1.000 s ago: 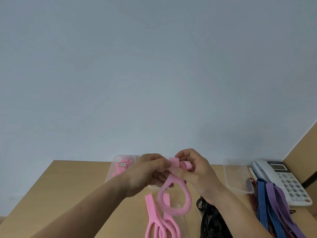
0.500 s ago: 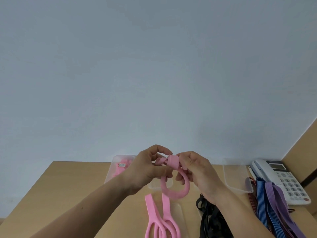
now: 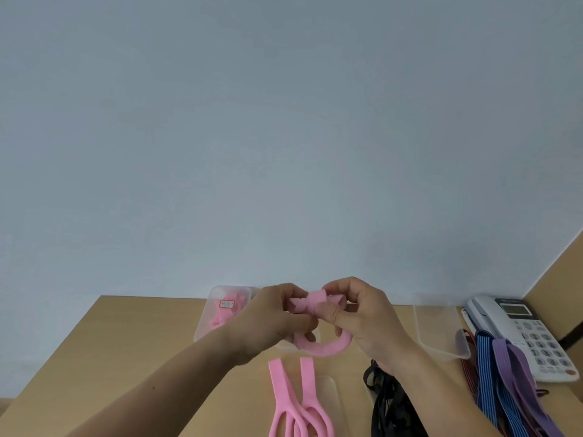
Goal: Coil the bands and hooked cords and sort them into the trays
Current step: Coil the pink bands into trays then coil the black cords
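Both hands hold one pink band (image 3: pixel 318 348) in the air above the desk, wound into a small loop with a wrapped knot at its top. My left hand (image 3: pixel 271 323) pinches the knot from the left. My right hand (image 3: pixel 369 320) grips the knot and the loop's right side. More pink bands (image 3: pixel 296 402) lie flat on the desk below. A left tray (image 3: pixel 202 323) at the back holds coiled pink bands. A clear tray (image 3: pixel 441 329) stands at the back right.
Black cords (image 3: pixel 388 402) lie in a heap under my right wrist. Blue, purple and red striped cords (image 3: pixel 501 383) lie at the right, beside a white desk telephone (image 3: pixel 530 335). Another clear tray sits partly hidden behind my hands. A plain wall rises behind the desk.
The hanging loop of the pink band has shrunk as more of it was wound into the knot. Both hands stayed close together and shifted slightly on the knot.
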Motion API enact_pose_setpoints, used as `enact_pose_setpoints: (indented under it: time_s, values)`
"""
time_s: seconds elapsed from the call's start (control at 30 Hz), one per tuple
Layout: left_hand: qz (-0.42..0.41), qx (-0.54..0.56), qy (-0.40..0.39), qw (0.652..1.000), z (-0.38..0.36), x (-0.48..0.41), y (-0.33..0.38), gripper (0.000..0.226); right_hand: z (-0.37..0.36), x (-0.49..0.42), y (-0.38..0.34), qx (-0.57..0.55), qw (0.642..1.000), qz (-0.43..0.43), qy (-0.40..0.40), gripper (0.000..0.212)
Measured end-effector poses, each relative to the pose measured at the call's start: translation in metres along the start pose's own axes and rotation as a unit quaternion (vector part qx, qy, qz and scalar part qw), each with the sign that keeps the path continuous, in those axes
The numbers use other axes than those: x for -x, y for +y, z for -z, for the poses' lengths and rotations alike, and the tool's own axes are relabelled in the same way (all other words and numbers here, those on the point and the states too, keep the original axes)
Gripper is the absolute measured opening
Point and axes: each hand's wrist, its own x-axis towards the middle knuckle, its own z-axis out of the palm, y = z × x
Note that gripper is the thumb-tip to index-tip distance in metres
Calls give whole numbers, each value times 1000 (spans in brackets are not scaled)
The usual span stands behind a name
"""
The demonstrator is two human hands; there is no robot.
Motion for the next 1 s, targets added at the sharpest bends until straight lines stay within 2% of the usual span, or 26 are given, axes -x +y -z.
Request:
enact_pose_setpoints:
  time_s: [0.13,0.2,0.3,0.4,0.67,0.87,0.93,1.0]
  values:
    - [35,54,-24,998,6,2,5,43,-3,0,3,17,1000,17,-15,31]
    - [40,78,-14,996,8,2,6,38,-4,0,5,26,999,18,-27,35]
    - [20,87,14,996,8,1,4,28,-5,1,6,32,999,19,-39,36]
    - [-4,100,25,995,6,2,1,33,-4,2,7,-2,999,12,-44,36]
    - [-83,68,14,994,2,5,0,30,-2,4,2,-116,992,-15,-51,41]
    - [-116,-28,17,993,-5,4,-3,30,-5,6,-1,-36,999,-21,-29,21]
    - [-106,-10,8,994,-7,5,-3,33,-4,6,0,-32,999,-9,-17,13]
    - [-85,12,17,996,-5,4,-5,47,-3,7,0,-36,999,1,-10,16]
